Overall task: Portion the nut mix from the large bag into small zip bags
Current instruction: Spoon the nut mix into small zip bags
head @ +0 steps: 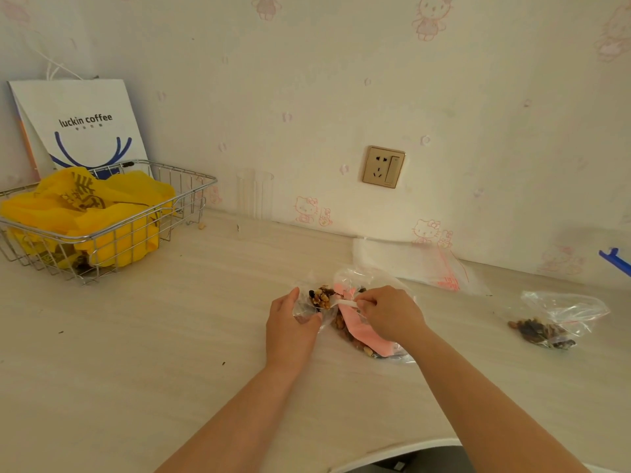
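On the pale table lies the large clear bag (370,346) with a pink label and nut mix inside. My left hand (292,324) grips a small clear zip bag (304,310) at its mouth. My right hand (389,312) pinches a white spoon (343,303) loaded with nut mix (322,297), held over the small bag's opening. A filled small zip bag (553,324) with nuts lies at the right. A stack of unused small zip bags (416,264) with red strips rests by the wall.
A wire basket (191,196) holding yellow plastic bags stands at the back left, with a white paper coffee bag (82,124) behind it. A clear glass (255,194) stands by the wall. A wall socket (383,167) is above. A blue object (616,260) shows at the right edge.
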